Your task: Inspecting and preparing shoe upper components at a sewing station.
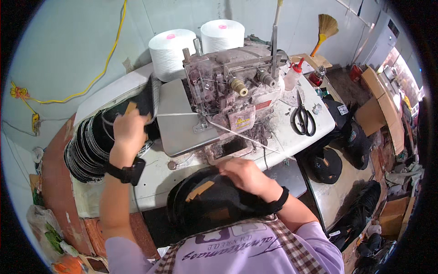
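Observation:
My left hand (130, 132), slightly blurred, is closed on a black fabric piece (145, 101) with a tan patch. It is above a fanned stack of black pieces with white stitched edges (86, 146), left of the sewing machine (237, 86). In front of me, my right hand (244, 176) grips the upper edge of more curved black fabric pieces (214, 198) lying on my lap. A tan strip (200, 191) shows on the top one. White thread or tape (246, 136) runs from the machine's needle area toward the right over the table.
Two white thread cones (172, 55) stand behind the machine. Black scissors (302, 119) and a red-capped bottle (293, 75) are on the white tabletop (319, 112) at right. Farther right lie black items (325, 165) and cardboard boxes (381, 109). A yellow cord (98, 77) hangs on the wall.

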Tool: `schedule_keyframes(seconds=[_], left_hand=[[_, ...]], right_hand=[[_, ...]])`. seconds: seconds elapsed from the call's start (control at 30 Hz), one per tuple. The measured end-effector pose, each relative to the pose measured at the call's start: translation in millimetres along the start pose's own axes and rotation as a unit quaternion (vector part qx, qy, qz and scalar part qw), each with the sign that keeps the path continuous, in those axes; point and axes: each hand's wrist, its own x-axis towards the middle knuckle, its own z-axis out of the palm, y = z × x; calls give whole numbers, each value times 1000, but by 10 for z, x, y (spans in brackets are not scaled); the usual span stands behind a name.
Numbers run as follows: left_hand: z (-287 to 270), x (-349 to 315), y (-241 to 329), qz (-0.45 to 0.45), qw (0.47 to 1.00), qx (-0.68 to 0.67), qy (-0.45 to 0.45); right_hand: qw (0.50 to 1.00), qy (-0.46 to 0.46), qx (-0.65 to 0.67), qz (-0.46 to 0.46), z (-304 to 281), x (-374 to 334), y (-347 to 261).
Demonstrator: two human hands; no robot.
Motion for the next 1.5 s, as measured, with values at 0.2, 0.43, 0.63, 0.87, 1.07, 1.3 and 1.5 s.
schedule_keyframes(seconds=[0.2,0.43,0.63,0.87,1.07,1.3,1.5], left_hand=[[107,-584,-269,-5,1000,-20,-2],[-323,-683,813,-53,621,-774,117],[-169,116,455,-268,310,-904,125],[87,-263,-441,-100,258,-958,79],[-399,-1426,320,-265,396,-879,0],[-513,-1274,787,-122,760,-628,-111],[-423,-752,828,113,908,-383,126]], right_hand=[[954,183,173,162,-442,219,-3],[877,51,423,222,-299,581,-228],[908,85,333,239,25,506,-242],[875,26,426,228,182,615,-278],[894,7,401,200,97,549,-181],[965,82,230,99,35,370,-247],[990,59,111,64,-147,281,-415]])
